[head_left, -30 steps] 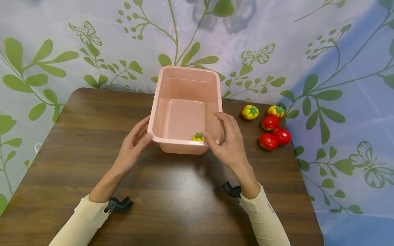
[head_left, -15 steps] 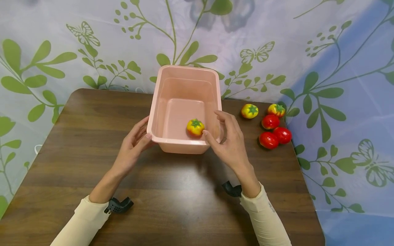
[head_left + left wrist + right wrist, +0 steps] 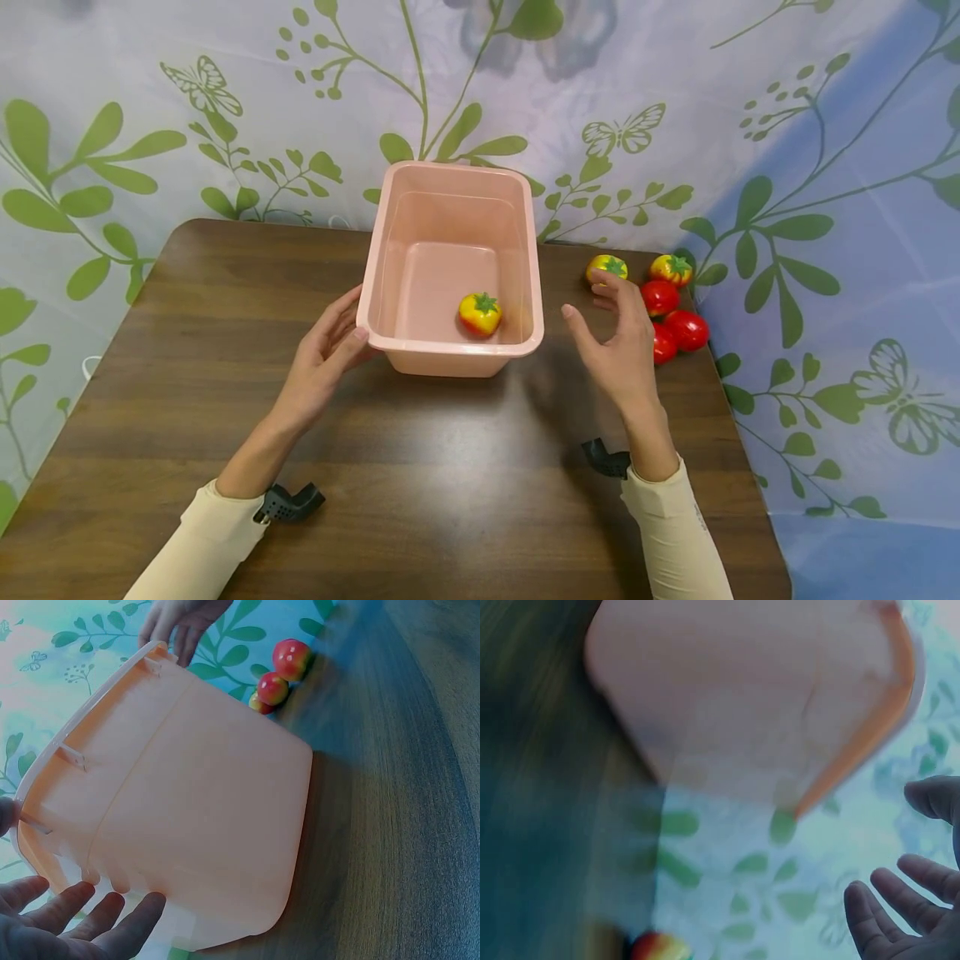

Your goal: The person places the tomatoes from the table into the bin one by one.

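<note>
A pink plastic bin (image 3: 450, 346) stands on the wooden table, its inside facing me. At its near left corner my left hand (image 3: 318, 362) holds the bin, thumb at the rim and fingers along the outer wall; the left wrist view shows the spread fingertips (image 3: 154, 904) at that wall. One yellow-and-red tomato-like fruit (image 3: 480, 315) with a green leafy top lies inside, near the front right. My right hand (image 3: 621, 358) is apart from the bin on its right, fingers loosely spread, holding nothing. It partly covers a yellow fruit (image 3: 606, 265) and a red one behind.
At the table's back right edge lie three glossy red fruits (image 3: 686, 331) and another yellow-red one (image 3: 671, 269). A leaf-patterned cloth (image 3: 322, 108) hangs behind the table (image 3: 420, 492). Both wrists carry black mounts (image 3: 292, 502).
My right hand has left the bin's right rim and moved right toward the fruits. The fruit inside came into full view from behind the front wall and shifted slightly. My left hand stays put.
</note>
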Demonstrator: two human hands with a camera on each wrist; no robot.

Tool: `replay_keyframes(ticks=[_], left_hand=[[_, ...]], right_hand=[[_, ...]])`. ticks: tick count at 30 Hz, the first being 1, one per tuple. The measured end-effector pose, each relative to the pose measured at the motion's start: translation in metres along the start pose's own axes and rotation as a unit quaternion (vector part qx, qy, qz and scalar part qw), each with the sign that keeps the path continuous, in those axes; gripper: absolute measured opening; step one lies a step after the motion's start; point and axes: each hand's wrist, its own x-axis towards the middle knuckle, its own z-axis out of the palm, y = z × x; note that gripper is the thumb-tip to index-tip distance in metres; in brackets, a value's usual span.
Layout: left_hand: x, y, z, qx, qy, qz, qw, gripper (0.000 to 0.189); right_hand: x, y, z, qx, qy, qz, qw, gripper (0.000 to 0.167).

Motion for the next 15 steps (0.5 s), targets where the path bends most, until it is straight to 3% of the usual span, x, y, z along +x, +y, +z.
replay_keyframes(ticks=[15], left_hand=[[-0.001,0.0,0.0,0.008,0.0,-0.003,1.0,0.057]], right_hand=[[-0.019,0.1,-0.05,-0.038,0.005,0.138,0.9897,0.053]])
